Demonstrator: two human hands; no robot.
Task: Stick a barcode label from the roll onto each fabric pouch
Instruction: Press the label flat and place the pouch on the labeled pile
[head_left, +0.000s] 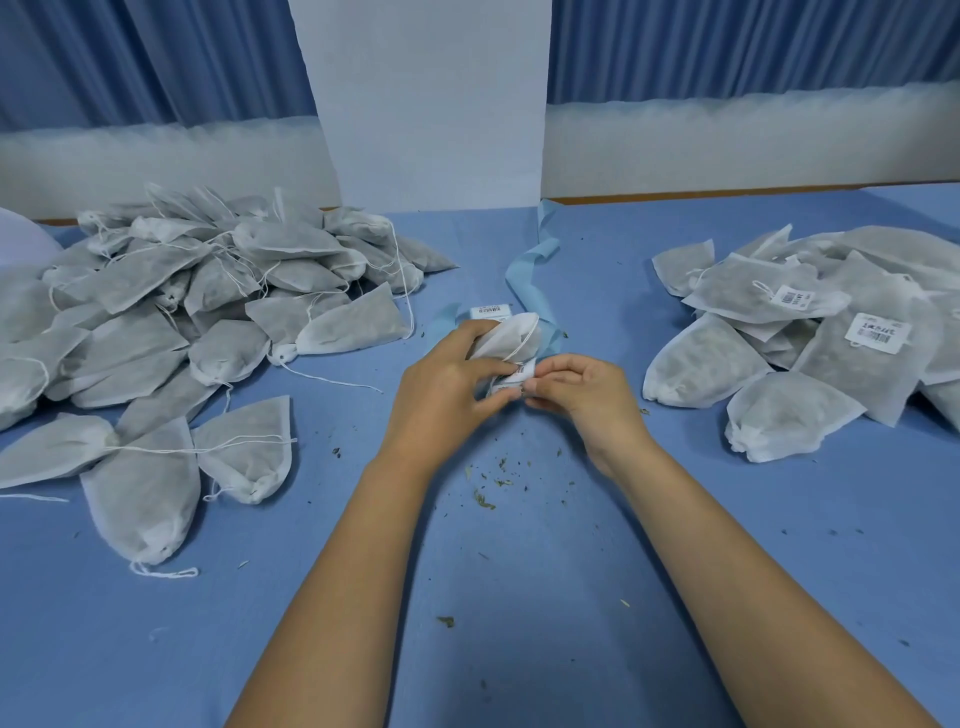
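**A:** Where is our pouch just now?

**B:** At the near end of the backing strip (530, 275), over the table (519, 597). Our left hand (441, 384) has its fingers curled round the pouch (506, 335). Our right hand (582, 387) pinches the label (522, 371) between thumb and forefinger at the pouch's lower edge.

**A:** How do we expect it to handle?

**B:** Light and soft, we judge. It looks like thin non-woven cloth over loose dried filling, so it will sag and crumple wherever we squeeze. We would take it by the flat body, not the drawstring, and smooth a patch taut before pressing. The label is limp and sticky, so we hold it by one edge to keep it from folding on itself. The crumbs (485, 501) on our side of the strip suggest the cloth sheds, so a gentle grip seems wise.

**A:** What can't we make out?

**B:** Whether the label already touches the cloth or is only held over it, because our fingers cover the join. Its print is too small to read. The roll itself is not in sight. We see only the strip trailing away, with a spare label (491, 310) on it just beyond the pouch. Left of the strip the unlabelled pile (208, 291) runs out of frame, and right of it the labelled pile (831, 332) is cut off too.
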